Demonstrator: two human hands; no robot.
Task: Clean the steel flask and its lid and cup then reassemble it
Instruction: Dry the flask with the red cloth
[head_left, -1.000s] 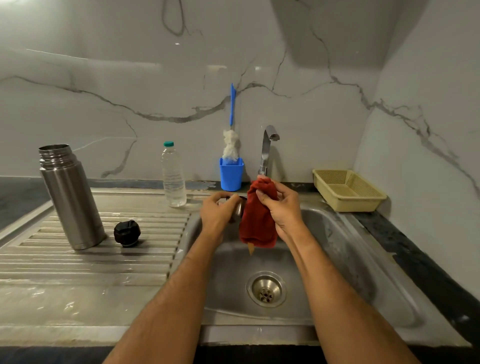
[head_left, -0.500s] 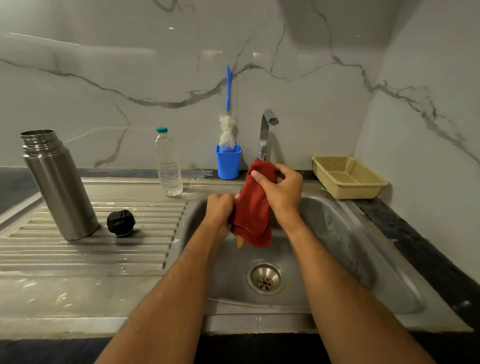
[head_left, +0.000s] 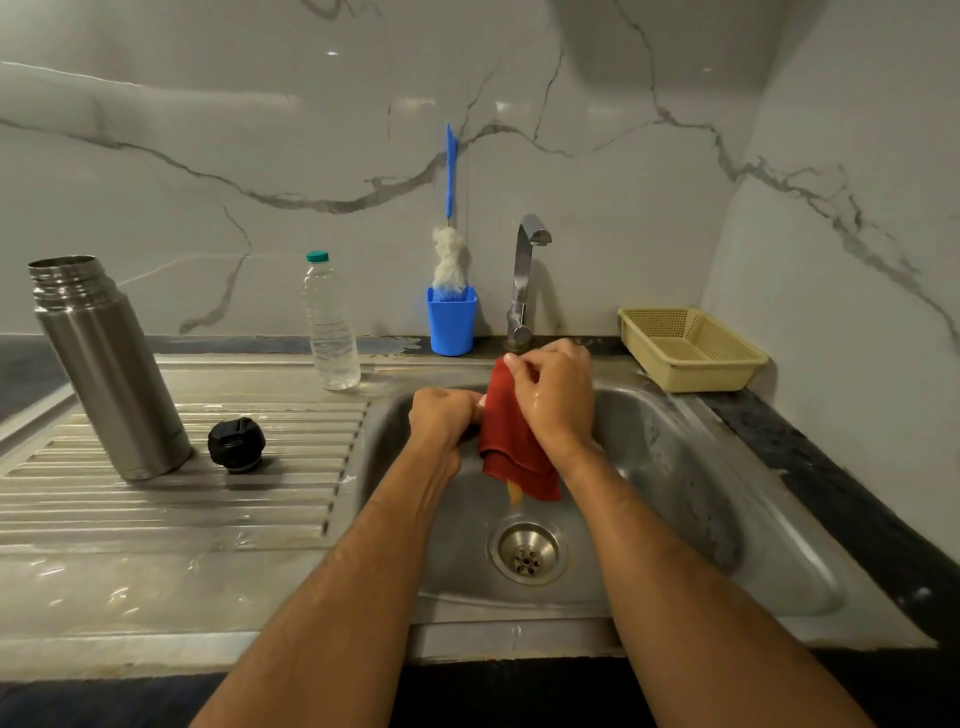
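The open steel flask (head_left: 109, 374) stands upright on the ribbed drainboard (head_left: 156, 509) at the left. Its black lid (head_left: 236, 444) lies just to its right. Over the sink (head_left: 701, 493), my left hand (head_left: 441, 421) is curled round the steel cup, which the hand and a red cloth (head_left: 509, 447) hide from view. My right hand (head_left: 556, 395) grips the red cloth and presses it against the cup. The cloth's lower end hangs down above the drain.
Behind my hands a steel tap (head_left: 524, 275) rises from the sink's back edge. A clear water bottle (head_left: 330, 327) and a blue holder (head_left: 451, 325) with a bottle brush stand at the back. At the right sits a yellow basket (head_left: 691, 348).
The steel cup, partly visible one second ago, is now covered by the cloth. My right hand has turned over the cloth's top. The view has tilted down slightly.
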